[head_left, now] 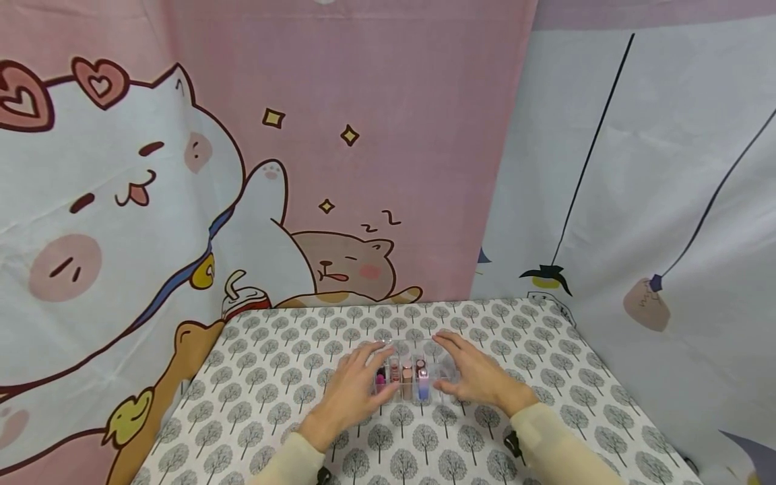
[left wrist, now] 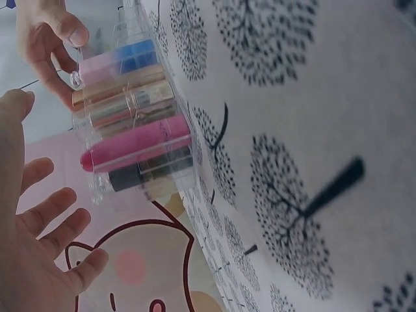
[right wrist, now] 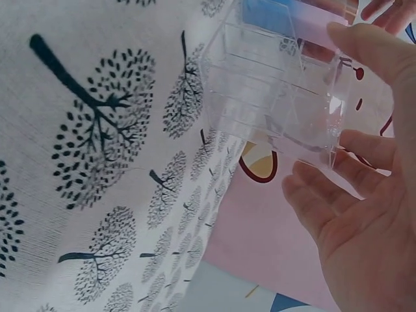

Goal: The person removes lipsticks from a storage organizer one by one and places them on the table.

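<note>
A clear plastic organizer [right wrist: 257, 84] stands on the patterned cloth between my hands, holding several lipstick tubes in its left and middle compartments. Among them are a bright pink tube [left wrist: 140, 143], a pink-and-blue tube [head_left: 423, 385], a copper-toned tube [left wrist: 117, 91] and a black-capped tube [left wrist: 149, 169]. The right-end compartments look empty. My left hand [head_left: 354, 382] is at the organizer's left side with fingers spread and holds nothing. My right hand [head_left: 479, 376] spans the right end, thumb in front and fingers behind; whether it touches the plastic I cannot tell.
A white cloth [head_left: 273, 411] printed with grey trees covers the table. Behind it hangs a pink curtain [head_left: 412, 135] with cartoon animals, and a pale curtain [head_left: 685, 168] hangs along the right side.
</note>
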{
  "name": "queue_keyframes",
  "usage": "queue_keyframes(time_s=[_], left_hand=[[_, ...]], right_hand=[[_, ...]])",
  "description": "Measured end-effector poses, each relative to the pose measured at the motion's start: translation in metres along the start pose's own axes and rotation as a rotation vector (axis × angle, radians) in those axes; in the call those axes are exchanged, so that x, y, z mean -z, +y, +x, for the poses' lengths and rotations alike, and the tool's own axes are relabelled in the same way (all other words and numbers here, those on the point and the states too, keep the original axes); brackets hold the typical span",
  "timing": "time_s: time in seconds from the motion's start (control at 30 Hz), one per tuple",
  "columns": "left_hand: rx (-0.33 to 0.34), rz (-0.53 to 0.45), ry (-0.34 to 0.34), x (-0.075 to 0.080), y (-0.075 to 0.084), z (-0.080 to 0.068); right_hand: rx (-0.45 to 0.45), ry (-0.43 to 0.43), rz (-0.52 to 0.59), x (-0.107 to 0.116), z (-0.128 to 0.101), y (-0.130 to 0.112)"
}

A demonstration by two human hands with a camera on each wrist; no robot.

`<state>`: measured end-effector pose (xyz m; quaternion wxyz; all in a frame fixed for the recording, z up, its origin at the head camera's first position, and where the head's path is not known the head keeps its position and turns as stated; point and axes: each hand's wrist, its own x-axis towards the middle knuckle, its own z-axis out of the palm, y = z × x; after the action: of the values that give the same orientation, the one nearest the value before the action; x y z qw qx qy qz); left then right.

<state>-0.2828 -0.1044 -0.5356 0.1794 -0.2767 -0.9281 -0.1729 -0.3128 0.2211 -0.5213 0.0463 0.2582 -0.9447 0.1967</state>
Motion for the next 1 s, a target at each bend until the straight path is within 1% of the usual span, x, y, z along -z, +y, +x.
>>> queue_keyframes(time_s=[0.23,0.4,0.53,0.67,0.77,0.9,1.0], left_hand=[[-0.040,0.006,0.047,-0.004,0.007,0.006],[-0.061,0.030,0.040,-0.006,0.010,0.009],[-0.072,0.020,0.027,-0.009,0.013,0.012],[-0.068,0.017,0.018,-0.012,0.017,0.015],[-0.085,0.025,0.030,-0.014,0.019,0.017],[-0.121,0.014,0.055,-0.018,0.023,0.021],[-0.135,0.008,0.065,-0.021,0.025,0.024]], right_hand=[[0.034,0.001,-0.010,0.002,0.003,0.000],[0.040,-0.001,0.000,0.005,0.004,-0.002],[0.036,-0.007,0.008,0.007,0.005,-0.003],[0.020,-0.015,0.019,0.007,0.005,-0.003],[0.014,-0.019,0.031,0.007,0.005,-0.003],[0.012,-0.017,0.049,0.007,0.005,-0.004],[0.020,-0.013,0.045,0.007,0.006,-0.005]])
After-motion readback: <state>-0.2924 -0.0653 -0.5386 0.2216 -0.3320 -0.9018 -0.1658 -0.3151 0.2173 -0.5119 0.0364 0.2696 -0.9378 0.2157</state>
